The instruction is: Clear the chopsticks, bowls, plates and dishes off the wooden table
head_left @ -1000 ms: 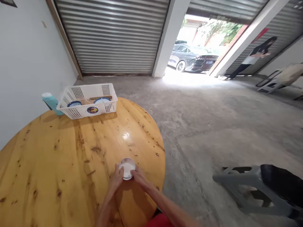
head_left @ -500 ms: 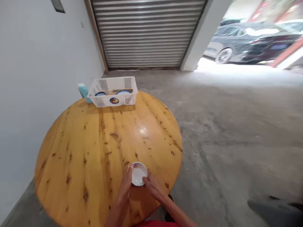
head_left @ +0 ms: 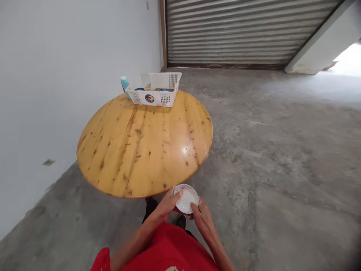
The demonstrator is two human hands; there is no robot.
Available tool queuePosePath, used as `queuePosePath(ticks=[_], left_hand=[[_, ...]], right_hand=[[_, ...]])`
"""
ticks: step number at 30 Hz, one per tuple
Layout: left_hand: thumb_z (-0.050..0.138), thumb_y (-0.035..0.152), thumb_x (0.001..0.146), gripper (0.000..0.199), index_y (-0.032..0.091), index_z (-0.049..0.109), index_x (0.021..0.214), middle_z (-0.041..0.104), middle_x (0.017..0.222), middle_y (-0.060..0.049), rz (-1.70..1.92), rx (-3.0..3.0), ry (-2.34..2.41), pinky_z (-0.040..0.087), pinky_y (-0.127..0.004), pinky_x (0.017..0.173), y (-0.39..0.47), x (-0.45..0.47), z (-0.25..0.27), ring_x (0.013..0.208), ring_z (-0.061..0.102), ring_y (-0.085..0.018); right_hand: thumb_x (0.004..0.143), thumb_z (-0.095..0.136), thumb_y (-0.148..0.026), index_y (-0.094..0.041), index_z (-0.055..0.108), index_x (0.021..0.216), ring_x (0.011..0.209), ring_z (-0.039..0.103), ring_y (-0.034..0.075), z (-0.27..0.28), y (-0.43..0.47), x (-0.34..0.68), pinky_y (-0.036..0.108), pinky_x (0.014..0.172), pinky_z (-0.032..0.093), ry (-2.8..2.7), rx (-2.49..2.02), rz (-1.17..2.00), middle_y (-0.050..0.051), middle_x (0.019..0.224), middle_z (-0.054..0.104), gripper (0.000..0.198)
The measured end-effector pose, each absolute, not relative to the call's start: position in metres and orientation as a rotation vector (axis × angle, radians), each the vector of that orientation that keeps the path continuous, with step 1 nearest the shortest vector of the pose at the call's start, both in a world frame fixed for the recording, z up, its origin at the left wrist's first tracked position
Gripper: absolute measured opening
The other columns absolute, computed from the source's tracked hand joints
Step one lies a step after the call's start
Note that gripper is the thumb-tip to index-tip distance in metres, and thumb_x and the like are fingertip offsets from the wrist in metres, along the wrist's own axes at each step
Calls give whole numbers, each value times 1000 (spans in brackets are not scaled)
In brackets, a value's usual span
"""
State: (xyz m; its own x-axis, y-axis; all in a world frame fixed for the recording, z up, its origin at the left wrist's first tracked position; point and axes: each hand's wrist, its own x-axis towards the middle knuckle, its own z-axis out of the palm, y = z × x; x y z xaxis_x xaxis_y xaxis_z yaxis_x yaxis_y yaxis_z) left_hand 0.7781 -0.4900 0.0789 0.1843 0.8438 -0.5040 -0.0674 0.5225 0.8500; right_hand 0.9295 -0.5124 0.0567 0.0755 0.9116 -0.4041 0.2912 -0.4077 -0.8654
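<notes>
A small white bowl [head_left: 186, 200] with a patterned rim is held in front of my body, just off the near edge of the round wooden table [head_left: 146, 143]. My left hand [head_left: 169, 201] grips its left side, thumb over the rim. On the right side, my right hand [head_left: 200, 212] is closed on the rim with its thumb inside. The fingers beneath the bowl are mostly hidden.
A white plastic basket [head_left: 153, 98] with blue-patterned dishes in it stands at the table's far edge. A light blue bottle [head_left: 125, 86] is beside it on the left. A white wall [head_left: 56, 94] runs along the left, and a metal shutter [head_left: 225, 34] stands beyond the floor.
Both hands have brought the bowl off the table toward my body. My view has swung, so the table lies farther off and the parked cars have left the picture.
</notes>
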Motion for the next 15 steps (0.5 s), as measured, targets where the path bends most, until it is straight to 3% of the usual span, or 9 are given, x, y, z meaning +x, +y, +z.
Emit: queuePosePath(ticks=[5, 10, 15], left_hand=[[72, 55, 77, 68, 17, 52, 130, 63, 112, -10, 643, 743, 1063, 51, -29, 68, -502, 827, 97, 87, 63, -20], [78, 47, 72, 73, 18, 51, 133, 60, 116, -9, 699, 771, 960, 50, -27, 74, -477, 864, 103, 95, 60, -19], [77, 35, 73, 60, 16, 56, 126, 60, 102, -4, 683, 899, 961, 46, -26, 80, -422, 922, 92, 94, 54, -17]], right_hand=[[67, 43, -52, -19, 58, 83, 50, 57, 20, 74, -524, 990, 31, 49, 46, -1051, -1770, 1451, 5, 62, 64, 40], [69, 49, -56, -17, 61, 83, 51, 58, 21, 84, -499, 1036, 33, 52, 47, -1012, -1751, 1459, 5, 61, 64, 43], [73, 51, -57, -18, 64, 79, 55, 61, 23, 66, -454, 1105, 35, 57, 50, -1080, -1808, 1379, 6, 61, 66, 42]])
